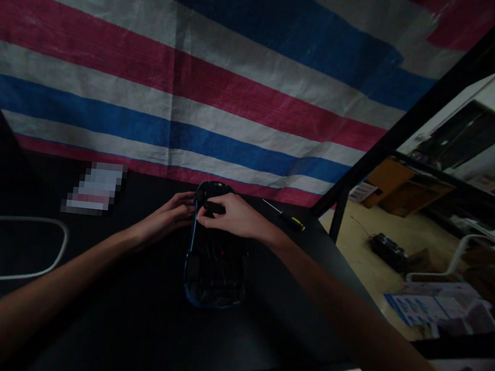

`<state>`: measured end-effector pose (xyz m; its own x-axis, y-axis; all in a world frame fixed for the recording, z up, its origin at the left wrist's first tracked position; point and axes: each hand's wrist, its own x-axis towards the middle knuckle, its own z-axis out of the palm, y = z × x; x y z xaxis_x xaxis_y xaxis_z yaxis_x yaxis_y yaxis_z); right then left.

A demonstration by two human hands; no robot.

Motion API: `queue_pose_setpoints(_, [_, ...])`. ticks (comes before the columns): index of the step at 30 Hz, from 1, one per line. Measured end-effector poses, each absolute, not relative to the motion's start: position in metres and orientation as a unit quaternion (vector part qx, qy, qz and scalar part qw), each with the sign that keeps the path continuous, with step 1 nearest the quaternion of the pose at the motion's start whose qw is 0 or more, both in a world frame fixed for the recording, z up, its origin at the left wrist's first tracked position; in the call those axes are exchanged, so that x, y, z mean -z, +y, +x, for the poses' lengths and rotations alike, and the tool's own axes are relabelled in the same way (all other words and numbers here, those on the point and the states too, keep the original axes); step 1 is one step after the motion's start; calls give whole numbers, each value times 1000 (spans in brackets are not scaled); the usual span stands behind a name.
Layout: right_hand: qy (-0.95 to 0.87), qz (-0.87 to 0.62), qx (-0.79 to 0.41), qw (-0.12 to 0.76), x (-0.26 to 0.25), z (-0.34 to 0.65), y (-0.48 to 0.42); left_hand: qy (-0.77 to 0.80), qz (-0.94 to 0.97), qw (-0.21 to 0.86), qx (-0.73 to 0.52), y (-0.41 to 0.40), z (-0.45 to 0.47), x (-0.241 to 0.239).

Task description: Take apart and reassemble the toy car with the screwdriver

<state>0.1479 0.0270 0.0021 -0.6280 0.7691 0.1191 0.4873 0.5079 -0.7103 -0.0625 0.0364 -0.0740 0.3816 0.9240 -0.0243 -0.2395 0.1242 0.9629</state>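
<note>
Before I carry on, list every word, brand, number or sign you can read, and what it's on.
No text can be read with certainty.
Sheet on the table: pixelated, unreadable.
Dark item at far left: faint pale marks like letters, too dim to read.
Blue-and-white packaging on the floor: print too small and blurred.
Device at the hands: too dark to make out any lettering.

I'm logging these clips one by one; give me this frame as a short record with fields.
Left hand: fingers at the left edge of a dark car-shaped object with blue trim
Right hand: over its far end, thumb and fingers around a small black part
Surface: black table
Tool: screwdriver, lying right of the object
Left side: pixelated item; white loop
Backdrop: striped sheet
</note>
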Motion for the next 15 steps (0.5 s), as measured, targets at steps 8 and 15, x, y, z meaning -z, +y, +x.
queue_pose_setpoints(8, [-838, -376, -324, 228, -5, 149, 27, 340, 497, 664, -443, 36, -61, 76])
queue_pose_setpoints(15, [-797, -374, -281, 382, -31, 143, 37, 340, 504, 663, -437, 34, -60, 77])
